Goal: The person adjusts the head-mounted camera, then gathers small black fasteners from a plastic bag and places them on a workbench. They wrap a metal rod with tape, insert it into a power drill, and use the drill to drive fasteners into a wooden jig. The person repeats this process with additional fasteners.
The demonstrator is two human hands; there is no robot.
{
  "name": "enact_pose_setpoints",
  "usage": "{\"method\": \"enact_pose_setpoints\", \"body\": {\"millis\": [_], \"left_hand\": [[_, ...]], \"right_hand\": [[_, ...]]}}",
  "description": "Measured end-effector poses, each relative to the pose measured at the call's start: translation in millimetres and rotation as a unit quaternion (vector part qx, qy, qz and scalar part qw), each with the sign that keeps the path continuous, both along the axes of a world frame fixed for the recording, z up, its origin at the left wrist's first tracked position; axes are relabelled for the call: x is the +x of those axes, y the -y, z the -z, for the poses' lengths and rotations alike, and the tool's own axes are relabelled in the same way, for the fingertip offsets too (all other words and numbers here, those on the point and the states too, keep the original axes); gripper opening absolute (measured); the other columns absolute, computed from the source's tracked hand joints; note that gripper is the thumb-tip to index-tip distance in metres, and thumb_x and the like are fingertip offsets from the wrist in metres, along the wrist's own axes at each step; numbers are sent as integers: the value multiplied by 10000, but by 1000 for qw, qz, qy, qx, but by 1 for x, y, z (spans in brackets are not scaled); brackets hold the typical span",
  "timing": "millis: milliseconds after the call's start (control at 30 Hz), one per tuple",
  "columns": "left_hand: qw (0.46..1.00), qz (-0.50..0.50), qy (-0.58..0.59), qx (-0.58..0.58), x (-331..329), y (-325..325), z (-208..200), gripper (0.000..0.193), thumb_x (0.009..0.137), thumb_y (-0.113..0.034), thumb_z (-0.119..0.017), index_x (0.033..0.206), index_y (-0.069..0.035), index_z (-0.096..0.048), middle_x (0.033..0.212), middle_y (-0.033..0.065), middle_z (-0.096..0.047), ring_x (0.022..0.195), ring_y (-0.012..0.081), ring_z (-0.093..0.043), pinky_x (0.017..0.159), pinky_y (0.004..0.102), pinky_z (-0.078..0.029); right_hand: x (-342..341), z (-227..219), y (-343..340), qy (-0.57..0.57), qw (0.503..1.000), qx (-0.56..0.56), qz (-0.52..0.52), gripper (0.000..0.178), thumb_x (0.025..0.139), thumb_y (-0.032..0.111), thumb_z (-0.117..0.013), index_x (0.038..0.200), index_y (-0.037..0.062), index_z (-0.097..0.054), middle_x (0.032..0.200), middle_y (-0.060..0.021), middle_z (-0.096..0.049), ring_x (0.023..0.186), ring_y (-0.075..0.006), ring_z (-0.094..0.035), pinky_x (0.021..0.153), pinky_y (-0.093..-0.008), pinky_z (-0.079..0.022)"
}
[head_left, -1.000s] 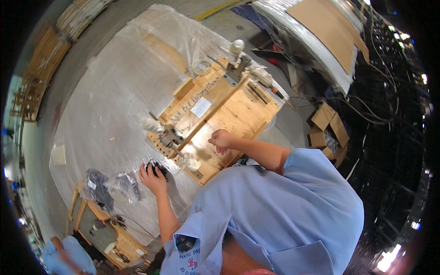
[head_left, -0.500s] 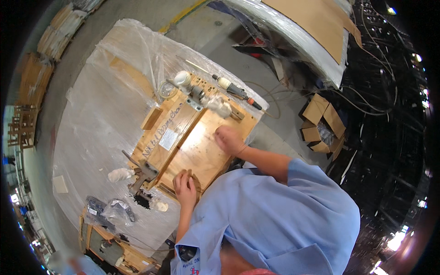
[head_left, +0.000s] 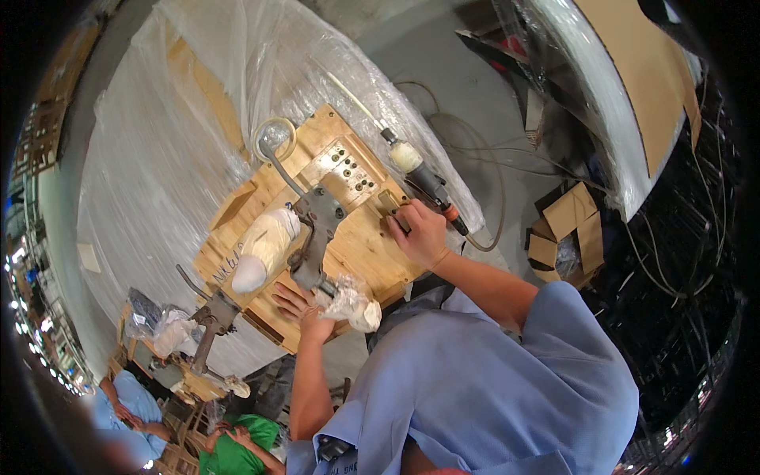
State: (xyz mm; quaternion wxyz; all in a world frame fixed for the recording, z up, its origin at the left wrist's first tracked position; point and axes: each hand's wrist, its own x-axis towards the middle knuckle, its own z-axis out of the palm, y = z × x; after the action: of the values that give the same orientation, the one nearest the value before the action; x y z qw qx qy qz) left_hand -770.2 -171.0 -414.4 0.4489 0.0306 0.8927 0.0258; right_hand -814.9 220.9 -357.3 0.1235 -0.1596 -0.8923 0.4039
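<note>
A wooden jig board (head_left: 360, 245) lies across a plastic-wrapped stack, with a drilled metal plate (head_left: 344, 170) near its far end. My left hand (head_left: 305, 313) rests on the board's near left part with fingers spread, partly behind a raised metal clamp (head_left: 321, 218). That clamp has a bent grey bar and two cloth- or plastic-wrapped ends, one being a thick cream pad (head_left: 269, 241). Beside a small wooden block (head_left: 389, 202) at the right edge, my right hand (head_left: 421, 233) has its fingers curled; what they grip is hidden. A second clamp (head_left: 214, 317) stands at the board's left end.
A power screwdriver (head_left: 419, 170) with a hose lies along the right edge. On the floor at right sits an open cardboard box (head_left: 570, 229). Bagged dark parts (head_left: 158, 321) lie at lower left, near two people, one in a green shirt (head_left: 241, 447).
The far clamp has swung up toward me, exposing the drilled plate. My right hand has moved to the small block at the right edge; my left hand has spread flatter. The view has shifted.
</note>
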Motion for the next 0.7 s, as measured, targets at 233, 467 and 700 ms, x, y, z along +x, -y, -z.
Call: {"method": "enact_pose_setpoints", "body": {"millis": [233, 467, 700], "left_hand": [[1000, 14, 2, -22, 15, 15, 19, 1315, 800, -652, -755, 1650, -112, 91, 1595, 344, 350, 1450, 610, 301, 1145, 765, 64], [998, 24, -28, -43, -3, -6, 12, 1363, 782, -682, -755, 1643, -135, 148, 1584, 342, 374, 1447, 600, 322, 1130, 780, 73], [998, -56, -35, -21, -34, -63, -62, 1381, 759, -766, -729, 1650, -154, 131, 1594, 319, 376, 1451, 553, 361, 1145, 752, 102]], "right_hand": [[-7, -7, -15, 5, 1000, -15, -22, 196, 826, 160, -801, 840, 90, -618, 804, -78, -569, 659, -293, -627, 579, -398, -492], [-61, -6, -71, 119, 986, 113, 10, 380, 871, 327, -749, 1045, 18, -612, 1048, -175, -641, 963, -384, -653, 808, -480, -519], [-79, -3, -80, 255, 964, 65, -48, 569, 890, 434, -738, 1151, -28, -532, 1096, -250, -655, 966, -402, -666, 843, -468, -540]]}}
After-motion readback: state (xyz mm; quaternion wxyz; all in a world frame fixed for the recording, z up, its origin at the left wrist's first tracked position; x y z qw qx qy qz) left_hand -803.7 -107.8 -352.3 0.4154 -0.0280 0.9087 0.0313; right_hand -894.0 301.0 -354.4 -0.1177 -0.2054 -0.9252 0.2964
